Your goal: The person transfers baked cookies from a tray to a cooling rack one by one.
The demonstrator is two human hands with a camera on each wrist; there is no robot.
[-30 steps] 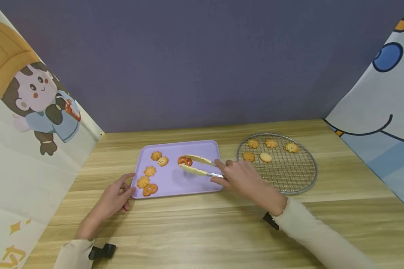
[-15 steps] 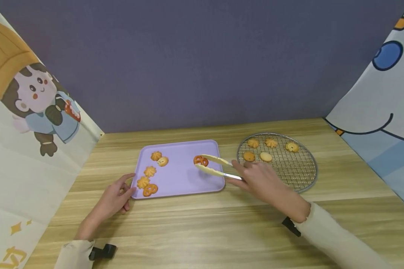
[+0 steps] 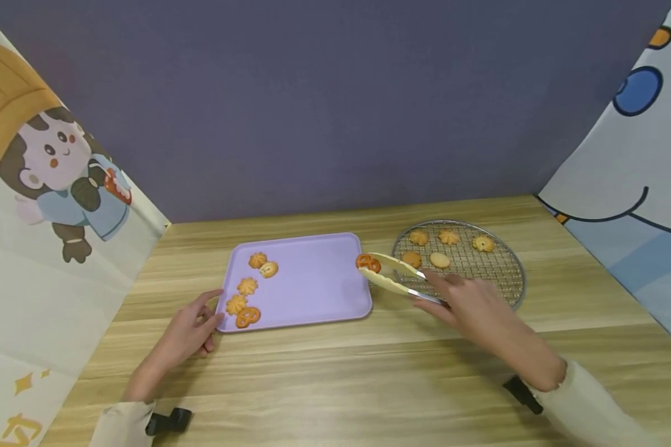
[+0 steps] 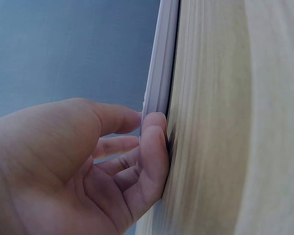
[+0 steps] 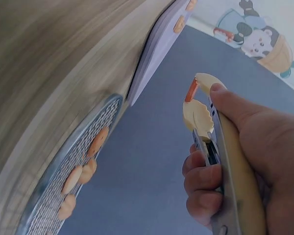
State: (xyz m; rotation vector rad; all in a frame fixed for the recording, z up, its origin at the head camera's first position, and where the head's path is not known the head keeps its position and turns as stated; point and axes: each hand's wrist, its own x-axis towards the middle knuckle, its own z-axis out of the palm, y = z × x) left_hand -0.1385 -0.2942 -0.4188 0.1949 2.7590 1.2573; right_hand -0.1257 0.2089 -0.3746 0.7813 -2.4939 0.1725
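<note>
My right hand grips metal tongs with pale yellow tips, seen closely in the right wrist view. Between the tips is a reddish-brown pretzel, held up off the surface near the right end of the purple tray. At the tray's left edge, my left hand holds the rim, thumb and fingers against it in the left wrist view. Toward the tray's left side lie several cookies, including a flower-shaped cookie, and another pretzel.
A round wire rack stands to the tray's right, partly behind my right hand. Several cookies sit on it, among them a plain oval cookie. A dark panel rises behind the wooden table, with printed sheets on both sides.
My right hand has moved right with the tongs, carrying the pretzel from over the tray's middle to its right edge. My left hand has stayed at the tray's left rim.
</note>
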